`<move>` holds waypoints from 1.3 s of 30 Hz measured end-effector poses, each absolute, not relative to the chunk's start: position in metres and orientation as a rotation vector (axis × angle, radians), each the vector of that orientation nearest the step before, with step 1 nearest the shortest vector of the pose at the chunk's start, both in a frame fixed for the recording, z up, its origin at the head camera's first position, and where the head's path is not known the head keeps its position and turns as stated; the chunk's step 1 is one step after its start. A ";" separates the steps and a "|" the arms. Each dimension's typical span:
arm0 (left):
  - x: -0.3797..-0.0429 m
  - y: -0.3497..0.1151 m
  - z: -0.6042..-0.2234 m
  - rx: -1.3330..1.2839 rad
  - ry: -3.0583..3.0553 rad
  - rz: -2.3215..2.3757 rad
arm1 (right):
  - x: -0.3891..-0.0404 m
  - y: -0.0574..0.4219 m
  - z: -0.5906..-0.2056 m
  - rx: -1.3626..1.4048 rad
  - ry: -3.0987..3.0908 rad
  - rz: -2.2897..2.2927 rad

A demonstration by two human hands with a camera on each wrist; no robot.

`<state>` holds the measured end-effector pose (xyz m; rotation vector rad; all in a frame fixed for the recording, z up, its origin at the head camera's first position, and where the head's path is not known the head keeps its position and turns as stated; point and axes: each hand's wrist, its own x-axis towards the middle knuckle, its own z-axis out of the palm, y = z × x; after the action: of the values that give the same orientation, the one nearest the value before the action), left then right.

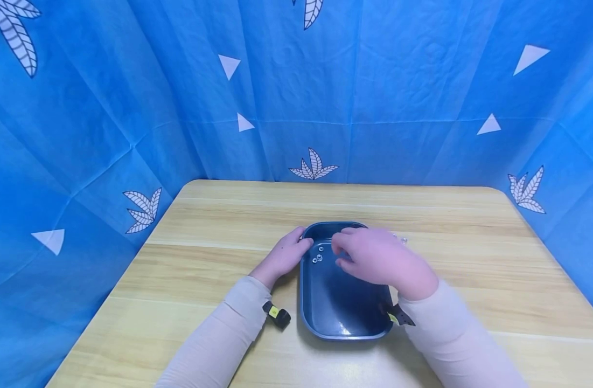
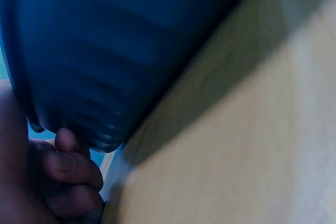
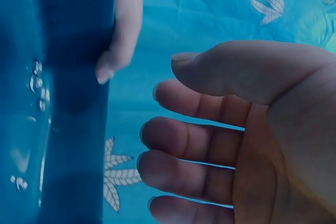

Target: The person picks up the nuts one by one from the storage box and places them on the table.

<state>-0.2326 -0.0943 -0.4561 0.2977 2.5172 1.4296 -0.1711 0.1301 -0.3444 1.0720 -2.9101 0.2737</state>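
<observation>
A dark blue rectangular tray [image 1: 347, 302] stands on the table. My left hand [image 1: 287, 252] grips its left rim near the far corner, thumb over the edge and the other fingers against the outer wall. Inside lie several small shiny ring-like nuts [image 1: 319, 257], grouped near the left wall; they also show in the right wrist view as glinting nuts [image 3: 37, 83]. Over the tray's far right part hovers my right hand [image 1: 381, 257], fingers loosely bent and apart, with nothing between thumb and fingertips. It hides part of the tray's right wall.
On the wooden table [image 1: 204, 280], a few more small shiny pieces [image 1: 404, 240] lie beyond the right hand, to the right of the tray. A blue patterned curtain [image 1: 296, 91] hangs behind the table's far edge and along both sides.
</observation>
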 end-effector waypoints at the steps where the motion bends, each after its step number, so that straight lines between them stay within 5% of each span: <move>1: -0.233 -0.094 -0.456 0.298 2.515 1.431 | -0.171 0.128 -0.345 1.079 -2.910 0.269; 39: -0.232 -0.096 -0.453 0.363 2.522 1.410 | -0.187 0.107 -0.391 1.307 -3.082 0.211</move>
<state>-0.2323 -0.0955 -0.4534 0.3626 2.5222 1.4103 -0.1868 0.1066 -0.3915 1.3072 -3.0818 0.2106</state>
